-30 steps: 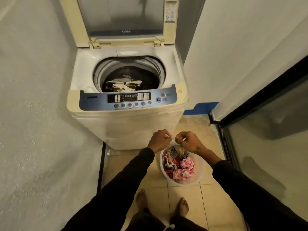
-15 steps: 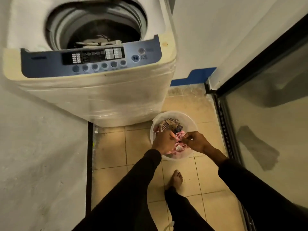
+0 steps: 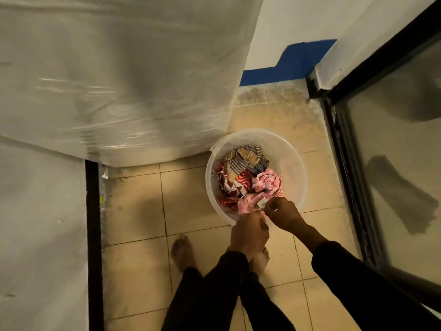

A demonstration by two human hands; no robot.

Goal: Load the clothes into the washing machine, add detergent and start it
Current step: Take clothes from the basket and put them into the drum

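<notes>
Seen from above, a person bends over, both dark-sleeved arms reaching down. The left hand [image 3: 249, 231] and right hand [image 3: 282, 212] meet at the near rim of one white plastic basin [image 3: 294, 158] on the tiled floor [image 3: 133, 211], fingers pinched on a pink garment [image 3: 251, 203]. The basin holds crumpled clothes [image 3: 245, 173]: striped, red-patterned, pink. It sits just beside the plastic-wrapped washing machine [image 3: 119, 75].

A round translucent white plastic basin [image 3: 297, 163] sits on the beige tiled floor [image 3: 136, 211] at about four o'clock from the plastic-wrapped white washing machine [image 3: 119, 75]. Both hands meet at the basin's six o'clock rim — the left hand [image 3: 249, 232] and right hand [image 3: 282, 213] pinching a pink patterned garment [image 3: 265, 189]. A striped brown cloth [image 3: 245, 157] lies toward twelve o'clock.
</notes>
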